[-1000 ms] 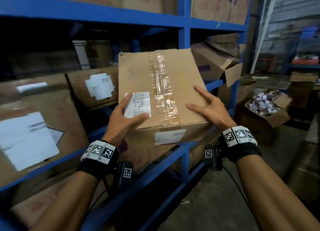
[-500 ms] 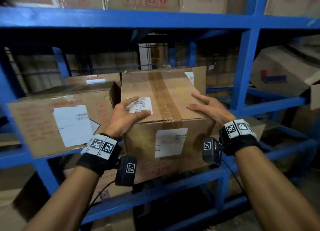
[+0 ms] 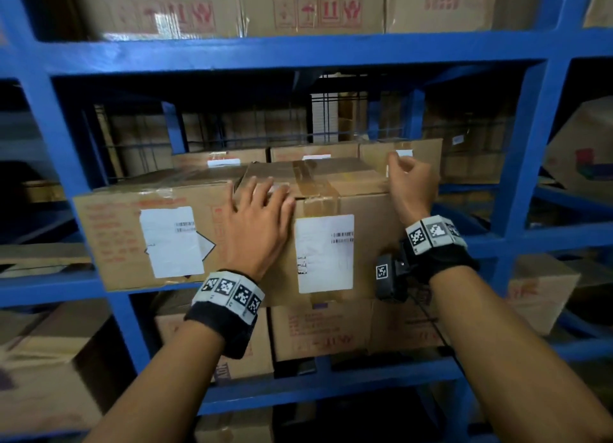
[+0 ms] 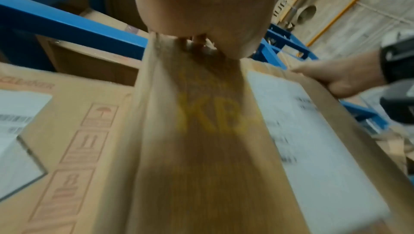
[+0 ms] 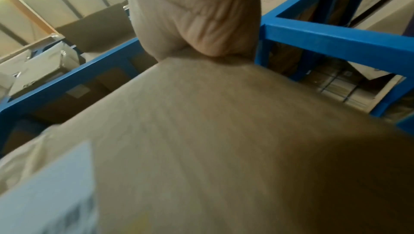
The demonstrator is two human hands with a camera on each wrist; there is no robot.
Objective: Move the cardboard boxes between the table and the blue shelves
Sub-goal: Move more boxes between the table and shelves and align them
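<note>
A taped cardboard box (image 3: 371, 243) with a white label on its front sits on the middle level of the blue shelves (image 3: 298, 52), close beside another box. My left hand (image 3: 258, 217) lies on its top front-left corner, fingers straight and spread over the top. My right hand (image 3: 411, 187) is at the upper right edge, its heel against the cardboard and its fingers loosely curled above the top. The left wrist view shows the box front (image 4: 201, 131) under my left palm (image 4: 201, 7) and my right hand (image 4: 340, 78) at the far edge. In the right wrist view, my right palm (image 5: 195, 16) meets the box (image 5: 201, 131).
A wider labelled box (image 3: 149, 237) stands directly left of it. More boxes (image 3: 401, 154) stand behind, others fill the shelf below (image 3: 318, 329) and above (image 3: 311, 8). A blue upright (image 3: 520, 150) borders the bay on the right, with a tilted box (image 3: 583, 154) beyond it.
The box went from tilted in front of the rack to level inside the bay beside the left box. My left hand slid to the front corner; my right fingers lifted and curled.
</note>
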